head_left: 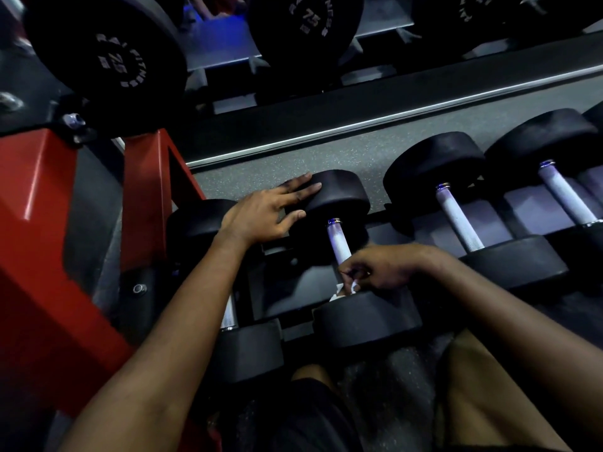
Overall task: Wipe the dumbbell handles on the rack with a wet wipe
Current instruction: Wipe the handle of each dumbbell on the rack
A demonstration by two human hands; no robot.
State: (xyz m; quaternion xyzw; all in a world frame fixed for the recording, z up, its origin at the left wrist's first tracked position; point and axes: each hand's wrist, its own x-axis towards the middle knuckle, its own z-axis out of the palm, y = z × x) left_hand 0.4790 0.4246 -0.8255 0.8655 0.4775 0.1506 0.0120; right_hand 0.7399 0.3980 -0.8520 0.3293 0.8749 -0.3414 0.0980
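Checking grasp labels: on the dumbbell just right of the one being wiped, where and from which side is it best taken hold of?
Grip the middle of its metal handle from above, fingers wrapped across it. The handle lies bare between broad round heads, and the next dumbbell sits close beside, so the top is the free side.

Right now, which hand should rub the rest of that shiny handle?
The right hand: it pinches the white wipe at the near end of the handle. The left hand lies flat on the dumbbell's far head, holding no wipe.
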